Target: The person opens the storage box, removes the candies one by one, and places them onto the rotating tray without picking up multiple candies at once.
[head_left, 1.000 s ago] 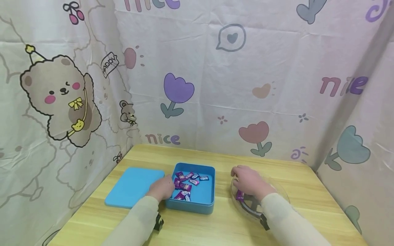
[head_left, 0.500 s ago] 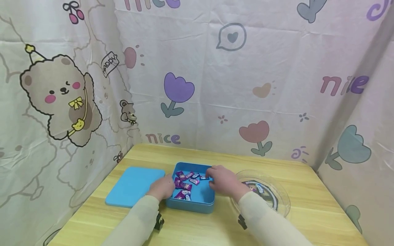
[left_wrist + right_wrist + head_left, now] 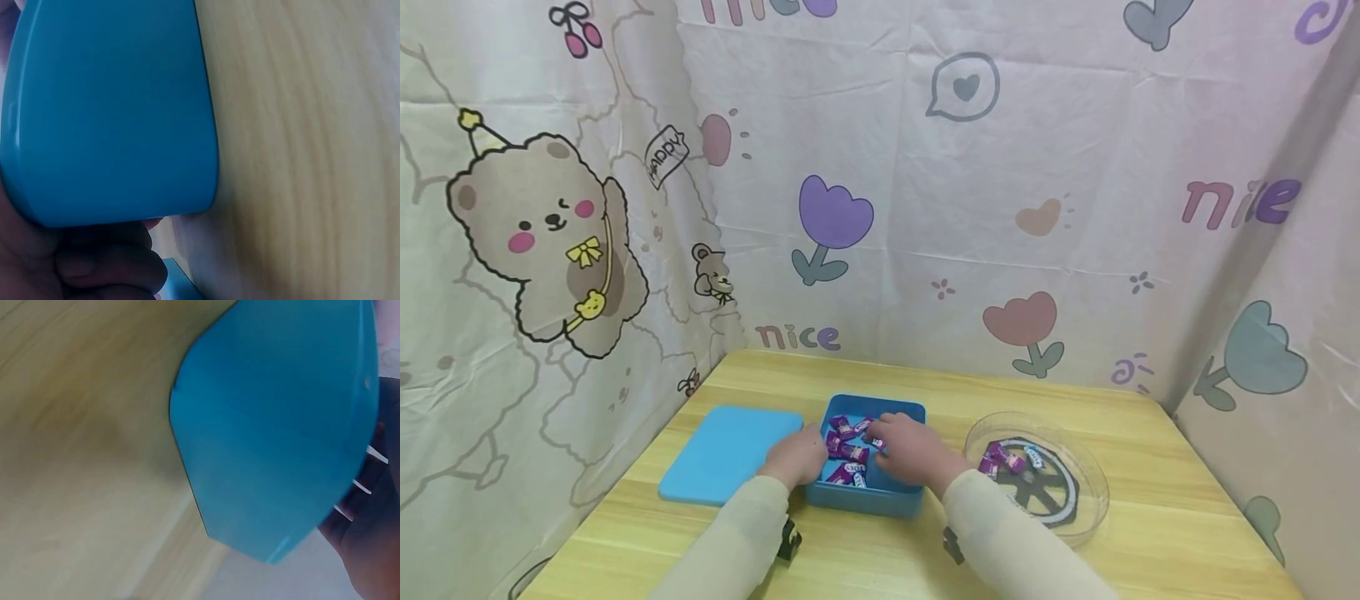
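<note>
A blue box (image 3: 895,487) sits mid-table with several purple wrapped candies (image 3: 846,450) inside. My left hand (image 3: 796,457) grips the box's left wall; in the left wrist view its curled fingers (image 3: 94,265) lie against the box (image 3: 112,106). My right hand (image 3: 910,450) reaches into the box from the right, fingertips down on the candies. Whether it pinches one is hidden. The right wrist view shows only the box's outer wall (image 3: 281,425) and a bit of that hand (image 3: 375,550).
The flat blue lid (image 3: 726,454) lies left of the box. A clear round plate (image 3: 1086,500) with a few purple candies (image 3: 1003,458) stands to the right. Patterned cloth walls close in the wooden table (image 3: 1150,442) on three sides.
My right hand left the clear plate, where it dropped a candy, and moved left into the blue box. The left hand stayed on the box.
</note>
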Available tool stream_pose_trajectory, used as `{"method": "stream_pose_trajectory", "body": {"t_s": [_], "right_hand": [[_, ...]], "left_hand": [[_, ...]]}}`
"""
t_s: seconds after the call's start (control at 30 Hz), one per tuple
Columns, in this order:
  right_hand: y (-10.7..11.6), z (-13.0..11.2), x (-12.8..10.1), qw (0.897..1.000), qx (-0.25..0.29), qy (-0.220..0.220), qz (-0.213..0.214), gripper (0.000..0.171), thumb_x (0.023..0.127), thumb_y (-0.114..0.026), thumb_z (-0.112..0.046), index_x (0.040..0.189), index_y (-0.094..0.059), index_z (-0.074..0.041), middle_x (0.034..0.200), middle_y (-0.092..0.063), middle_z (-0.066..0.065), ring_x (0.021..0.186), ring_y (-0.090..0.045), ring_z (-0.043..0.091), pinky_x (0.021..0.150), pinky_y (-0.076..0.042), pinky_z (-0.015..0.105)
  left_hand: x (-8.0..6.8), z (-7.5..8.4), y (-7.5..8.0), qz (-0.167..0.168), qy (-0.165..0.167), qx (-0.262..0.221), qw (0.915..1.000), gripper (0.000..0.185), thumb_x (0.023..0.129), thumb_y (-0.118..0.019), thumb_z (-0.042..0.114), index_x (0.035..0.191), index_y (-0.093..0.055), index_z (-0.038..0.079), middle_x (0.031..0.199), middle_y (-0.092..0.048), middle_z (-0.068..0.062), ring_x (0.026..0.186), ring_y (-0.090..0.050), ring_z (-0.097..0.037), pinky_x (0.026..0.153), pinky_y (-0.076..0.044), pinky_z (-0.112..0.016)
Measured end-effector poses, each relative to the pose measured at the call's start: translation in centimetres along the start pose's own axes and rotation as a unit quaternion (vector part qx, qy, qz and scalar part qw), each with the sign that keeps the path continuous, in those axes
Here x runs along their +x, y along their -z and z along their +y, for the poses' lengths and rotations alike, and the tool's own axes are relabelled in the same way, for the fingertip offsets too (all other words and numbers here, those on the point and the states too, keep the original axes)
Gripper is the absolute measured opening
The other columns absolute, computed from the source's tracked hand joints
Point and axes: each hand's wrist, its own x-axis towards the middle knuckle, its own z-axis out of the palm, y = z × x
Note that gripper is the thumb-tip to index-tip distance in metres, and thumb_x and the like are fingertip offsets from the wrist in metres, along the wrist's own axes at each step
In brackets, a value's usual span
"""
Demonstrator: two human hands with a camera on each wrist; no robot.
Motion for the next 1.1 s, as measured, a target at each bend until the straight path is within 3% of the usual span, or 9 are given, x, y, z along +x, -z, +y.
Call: {"method": "stream_pose_trajectory", "body": {"t_s": [0.27,0.53,0.87,1.1], "right_hand": [[-1.4,-0.7,1.2,1.0,-0.006,0.006,-0.022,0.036,0.095,-0.069,-0.027,0.131,-0.066,-0.024,0.123,-0.065,-0.004,0.112,-0.062,0.018,0.096,-0.053,0.04],[-2.3,-1.5,2.4,0.999,-0.016,-0.002,-0.03,0.045,0.095,-0.069,-0.027,0.14,-0.062,-0.025,0.131,-0.063,0.001,0.116,-0.062,0.022,0.096,-0.053,0.044],[-3.1,-1.7,2.4,0.999,-0.027,0.005,-0.044,0.027,0.095,-0.07,-0.029,0.122,-0.074,-0.025,0.106,-0.065,-0.007,0.092,-0.059,0.011,0.088,-0.055,0.036],[-3.0,-1.4,2.3,0.999,-0.019,-0.004,-0.032,0.015,0.094,-0.072,-0.029,0.108,-0.076,-0.024,0.096,-0.065,-0.011,0.087,-0.06,0.01,0.084,-0.056,0.035]], "left_hand": [[0.0,0.0,0.0,0.006,-0.008,0.004,0.9999,0.036,0.099,-0.051,0.011,0.129,-0.056,-0.008,0.12,-0.065,-0.018,0.091,-0.056,-0.028,0.09,-0.05,-0.058],[0.1,-0.2,0.1,0.005,-0.013,0.005,0.9999,0.036,0.099,-0.05,0.011,0.129,-0.055,-0.009,0.12,-0.065,-0.018,0.086,-0.055,-0.028,0.079,-0.052,-0.051],[-0.1,-0.2,-0.1,0.002,-0.001,-0.004,1.0,0.039,0.099,-0.051,0.012,0.131,-0.054,-0.009,0.118,-0.065,-0.017,0.083,-0.055,-0.028,0.073,-0.05,-0.047],[-0.1,-0.1,0.0,0.004,-0.008,0.004,1.0,0.044,0.1,-0.05,0.011,0.138,-0.05,-0.011,0.133,-0.059,-0.023,0.093,-0.056,-0.029,0.087,-0.052,-0.054]]}}
